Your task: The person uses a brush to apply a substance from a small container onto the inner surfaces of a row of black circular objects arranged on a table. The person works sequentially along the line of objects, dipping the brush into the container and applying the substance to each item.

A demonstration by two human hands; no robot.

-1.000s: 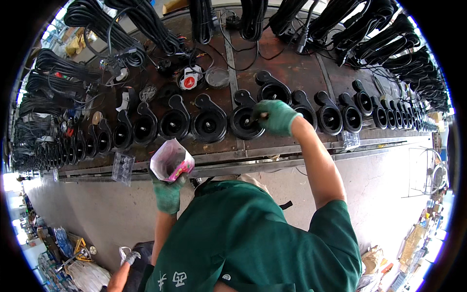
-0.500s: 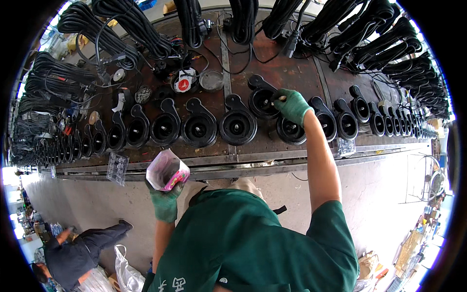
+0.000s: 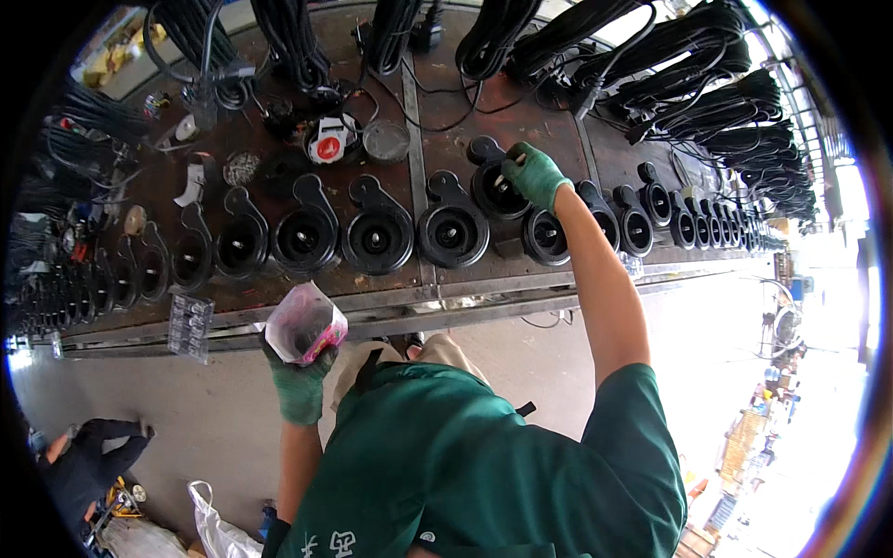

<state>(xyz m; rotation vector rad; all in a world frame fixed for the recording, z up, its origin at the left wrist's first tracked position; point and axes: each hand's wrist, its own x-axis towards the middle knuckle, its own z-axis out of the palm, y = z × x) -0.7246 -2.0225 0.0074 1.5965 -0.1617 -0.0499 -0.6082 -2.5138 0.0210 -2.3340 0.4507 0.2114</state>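
My left hand (image 3: 299, 381), in a green glove, grips a pink-and-white open-topped carton (image 3: 302, 327) in front of the table's near edge. What lies inside the carton cannot be made out. Over a black round housing with a short arm (image 3: 500, 191), my gloved right hand (image 3: 538, 177) has its fingers drawn together; whatever they pinch is too small to tell. This housing sits behind the row, partly covered by the hand. Nearest to it stand another black housing (image 3: 453, 234) on the left and one (image 3: 547, 236) below the wrist, each with a pale post in the middle.
Similar housings run in a long row along the table (image 3: 502, 70). Bundles of black cable (image 3: 498, 37) line its far side. A red-and-white round part (image 3: 330, 147) and a shallow metal dish (image 3: 385, 141) lie behind the row. At lower left a person (image 3: 88, 465) is on the floor area.
The view has shifted, so the table sits differently in it. My right hand stays at the same rear housing, its fingers slightly moved. My left hand still holds the carton.
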